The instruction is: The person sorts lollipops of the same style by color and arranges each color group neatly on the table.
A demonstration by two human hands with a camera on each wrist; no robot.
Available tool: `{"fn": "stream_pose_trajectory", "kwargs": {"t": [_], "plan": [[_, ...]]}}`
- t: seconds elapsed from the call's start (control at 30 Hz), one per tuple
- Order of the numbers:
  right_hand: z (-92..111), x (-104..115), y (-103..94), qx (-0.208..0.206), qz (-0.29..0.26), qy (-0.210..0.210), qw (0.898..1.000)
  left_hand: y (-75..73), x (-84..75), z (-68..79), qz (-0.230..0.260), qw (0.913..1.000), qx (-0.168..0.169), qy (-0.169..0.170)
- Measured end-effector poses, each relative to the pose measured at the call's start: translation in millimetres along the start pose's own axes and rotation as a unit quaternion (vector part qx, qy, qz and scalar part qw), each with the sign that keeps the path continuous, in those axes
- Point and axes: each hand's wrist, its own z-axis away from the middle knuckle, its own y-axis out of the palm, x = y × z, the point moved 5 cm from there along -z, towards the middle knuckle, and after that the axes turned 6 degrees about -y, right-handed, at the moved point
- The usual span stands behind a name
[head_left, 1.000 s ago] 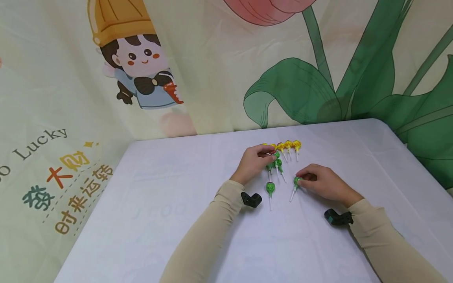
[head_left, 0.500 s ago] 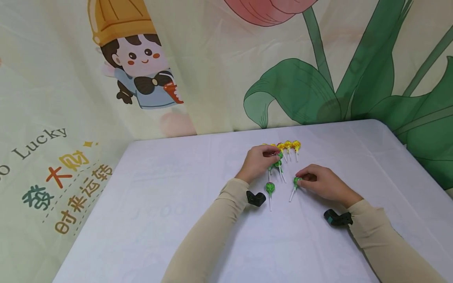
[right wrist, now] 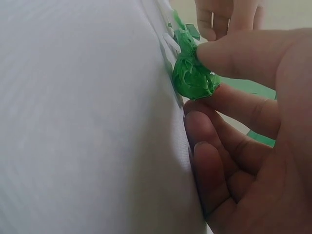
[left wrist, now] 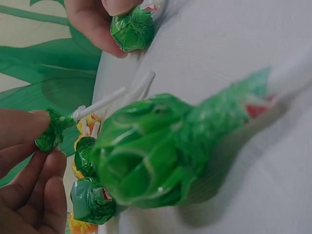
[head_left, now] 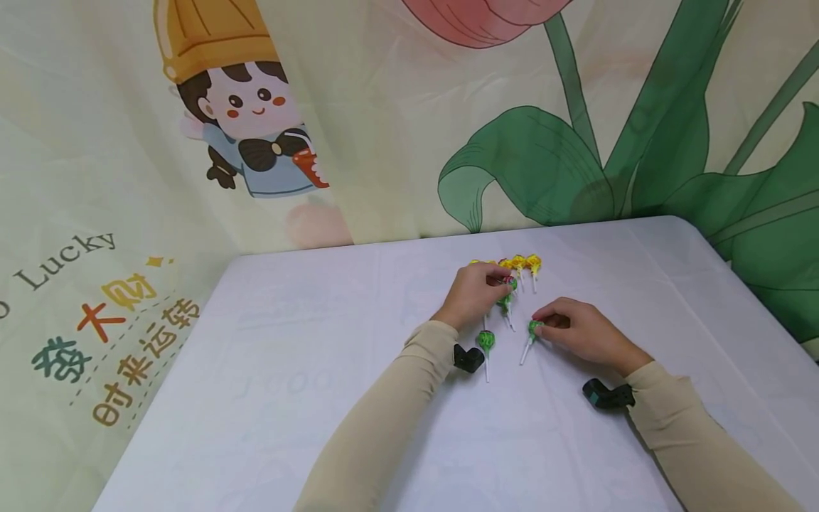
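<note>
My left hand (head_left: 470, 293) pinches a green-wrapped lollipop (left wrist: 48, 134) by its candy end, with the white stick pointing away from the fingers. It hangs over other green lollipops (left wrist: 92, 202), partly hidden by the hand in the head view. To the right, my right hand (head_left: 581, 328) holds another green lollipop (right wrist: 195, 80) between thumb and index finger, low at the tabletop, its stick slanting toward the front. A single green lollipop (head_left: 486, 340) lies nearer the front between the two wrists; it looms large in the left wrist view.
Several yellow lollipops (head_left: 532, 263) lie in a row behind the green ones, partly covered by the left hand. A white cloth covers the table (head_left: 288, 398). Black wrist cameras sit on both sleeves. A printed curtain (head_left: 384, 128) hangs behind the table's back edge.
My left hand has shifted to the right with its green lollipop, over the other green ones. The right hand stays in place, holding its lollipop.
</note>
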Motion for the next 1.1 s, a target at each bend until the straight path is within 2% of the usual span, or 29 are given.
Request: {"fn": "stream_pose_trajectory", "kwargs": {"t": [0.3, 0.77, 1.1], "plan": [[-0.7, -2.6, 1.4, -0.004, 0.0, 0.004, 1.0, 6.8, -1.6, -9.5, -0.038, 0.9992, -0.003, 0.012], [-2.6, -1.4, 1.9, -0.009, -0.006, 0.004, 1.0, 11.4, -2.2, -13.8, -0.073, 0.9972, -0.008, 0.019], [-2.5, -1.6, 1.4, -0.011, 0.0, 0.006, 1.0, 15.3, -0.1, -13.7, -0.127, 0.9919, 0.006, -0.009]]}}
